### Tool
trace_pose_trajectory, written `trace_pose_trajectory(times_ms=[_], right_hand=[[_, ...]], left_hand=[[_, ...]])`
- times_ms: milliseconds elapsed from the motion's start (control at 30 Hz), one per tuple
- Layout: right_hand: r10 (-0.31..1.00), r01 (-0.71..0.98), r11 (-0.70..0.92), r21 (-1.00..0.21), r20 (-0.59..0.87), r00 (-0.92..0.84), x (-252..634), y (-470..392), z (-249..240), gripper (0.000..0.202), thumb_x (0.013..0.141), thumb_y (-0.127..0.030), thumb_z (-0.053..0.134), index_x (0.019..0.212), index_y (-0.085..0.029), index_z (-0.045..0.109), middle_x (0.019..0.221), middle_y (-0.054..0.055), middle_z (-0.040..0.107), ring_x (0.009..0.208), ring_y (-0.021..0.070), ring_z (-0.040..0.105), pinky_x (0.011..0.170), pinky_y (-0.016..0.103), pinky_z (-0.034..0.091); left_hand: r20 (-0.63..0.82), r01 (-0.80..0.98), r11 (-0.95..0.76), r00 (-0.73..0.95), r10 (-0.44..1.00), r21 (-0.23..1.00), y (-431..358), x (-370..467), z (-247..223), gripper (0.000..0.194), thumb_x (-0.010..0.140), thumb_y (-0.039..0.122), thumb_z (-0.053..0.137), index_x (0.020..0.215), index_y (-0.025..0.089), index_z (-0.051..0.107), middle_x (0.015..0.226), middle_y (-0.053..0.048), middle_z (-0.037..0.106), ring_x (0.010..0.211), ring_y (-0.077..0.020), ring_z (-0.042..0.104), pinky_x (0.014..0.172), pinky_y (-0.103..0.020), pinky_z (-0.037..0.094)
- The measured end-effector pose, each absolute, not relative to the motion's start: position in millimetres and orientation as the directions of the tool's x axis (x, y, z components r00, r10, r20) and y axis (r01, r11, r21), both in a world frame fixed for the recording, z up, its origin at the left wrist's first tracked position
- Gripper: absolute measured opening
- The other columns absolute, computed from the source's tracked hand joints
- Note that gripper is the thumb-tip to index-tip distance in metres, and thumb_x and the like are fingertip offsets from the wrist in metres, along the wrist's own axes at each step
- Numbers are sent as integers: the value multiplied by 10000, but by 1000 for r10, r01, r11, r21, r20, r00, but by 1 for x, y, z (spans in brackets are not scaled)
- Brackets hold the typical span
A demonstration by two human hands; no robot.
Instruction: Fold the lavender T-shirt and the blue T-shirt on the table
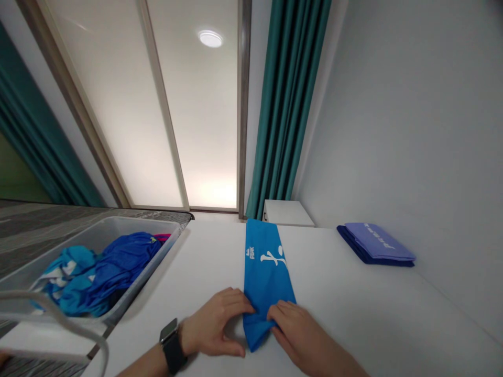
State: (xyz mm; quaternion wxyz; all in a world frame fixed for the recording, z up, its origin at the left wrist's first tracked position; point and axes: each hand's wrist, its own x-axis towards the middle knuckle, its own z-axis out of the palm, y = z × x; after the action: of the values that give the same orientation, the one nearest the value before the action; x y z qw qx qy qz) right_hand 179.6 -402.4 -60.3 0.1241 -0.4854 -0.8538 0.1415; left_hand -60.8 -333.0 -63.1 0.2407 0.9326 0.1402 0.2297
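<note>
A bright blue garment (267,277) with white print lies folded into a long narrow strip on the white table (188,277). Its near end is bent up into a small fold. My left hand (220,322), with a dark watch on the wrist, touches the strip's left edge with its fingertips; the thumb is spread well apart from them. At the right side of the near end, my right hand (296,332) has its fingers curled onto the fabric, pinching the fold. Its thumb is partly hidden.
On the left stands a translucent plastic bin (113,225) with crumpled blue clothes (121,262) inside. A folded purple and navy garment (377,243) lies at the table's right, near the wall. A pale curved cable or handle (58,311) crosses the lower left. Behind the table is a white cabinet (288,212).
</note>
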Motion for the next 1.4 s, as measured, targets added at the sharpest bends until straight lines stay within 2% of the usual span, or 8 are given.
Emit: trace_pose_trajectory(times_ms=[133,267,433,533,733,1067,1200,1400], right_hand=[[870,717,378,-586,-39,-491,189,-378,-37,93,929,-218,493,957,-223,581,927,4,654,866,171,596,762,272,412],[877,681,296,-670,-92,-471,192,-360,-34,71,882,-209,530,884,-212,601,859,-10,644,826,166,586,729,267,408],[908,561,199,-803,-64,-413,196,-366,-36,105,885,-265,513,870,-200,595,816,-5,637,759,154,574,701,269,428],[920,422,207,-883,29,-391,208,-385,-45,263,876,-355,539,1085,-200,578,953,44,659,894,195,599,838,329,459],[947,652,218,-726,-3,-320,217,-427,-74,795,689,-303,754,1402,-235,409,1411,118,459,1299,291,413,1098,441,317],[886,855,434,-284,307,-348,198,-424,-107,641,720,-39,503,1341,-198,490,1202,105,633,1095,260,570,981,418,449],[922,857,378,-350,226,-314,202,-424,-100,704,641,-10,470,1315,-210,514,1218,90,630,1143,260,551,1019,423,425],[944,789,302,-535,50,-328,206,-425,-74,401,799,-70,444,1133,-199,625,1193,98,653,1151,239,552,1049,398,381]], left_hand=[[316,292,-856,838,444,427,-334,-53,-71,398,858,518,609,1109,213,568,1028,-74,670,938,-229,585,855,-352,428],[323,353,-867,824,467,352,-333,-44,-77,128,934,301,525,887,199,586,872,-48,654,851,-194,566,797,-328,409],[335,323,-814,791,512,483,-331,-43,-76,140,944,302,540,876,193,597,838,-42,644,828,-179,556,756,-301,413],[331,289,-755,767,551,588,-329,-44,-74,116,938,273,541,952,202,632,893,-49,662,860,-177,572,772,-290,435],[288,279,-674,746,601,684,-329,-45,-76,176,956,270,491,954,206,655,922,-53,654,887,-164,582,798,-273,444],[266,334,-652,717,644,681,-330,-41,-72,442,1008,424,359,725,174,590,737,-27,573,736,-141,524,689,-251,393],[226,363,-615,704,673,700,-329,-43,-74,430,1008,413,364,714,174,567,738,-17,561,714,-129,520,674,-238,385],[273,319,-644,712,647,695,-334,-47,-73,418,997,388,390,644,183,479,675,-3,529,704,-133,506,751,-253,396]])
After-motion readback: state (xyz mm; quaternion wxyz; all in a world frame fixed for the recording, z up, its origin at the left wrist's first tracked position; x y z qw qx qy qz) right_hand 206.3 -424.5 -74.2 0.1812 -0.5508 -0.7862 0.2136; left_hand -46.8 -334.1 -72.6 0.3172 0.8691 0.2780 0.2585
